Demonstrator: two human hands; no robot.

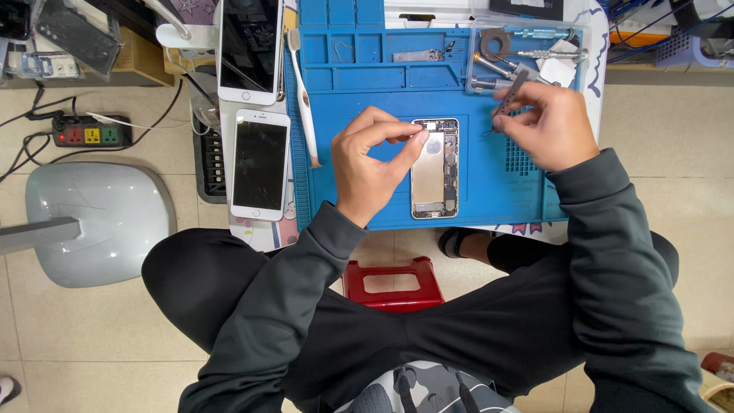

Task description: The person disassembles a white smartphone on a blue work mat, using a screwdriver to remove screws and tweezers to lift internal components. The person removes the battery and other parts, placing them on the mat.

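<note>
On ribbed blue mat [367, 206], rectangular metal phone shell [434, 170].

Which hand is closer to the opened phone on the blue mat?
Left. The left hand pinches right at the opened phone's left edge, fingertips over it. The right hand holds tweezers off to its right, apart from it.

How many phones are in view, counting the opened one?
3: an opened phone on the blue mat between the hands, and two white phones left of the mat. Others may be hidden.
</note>
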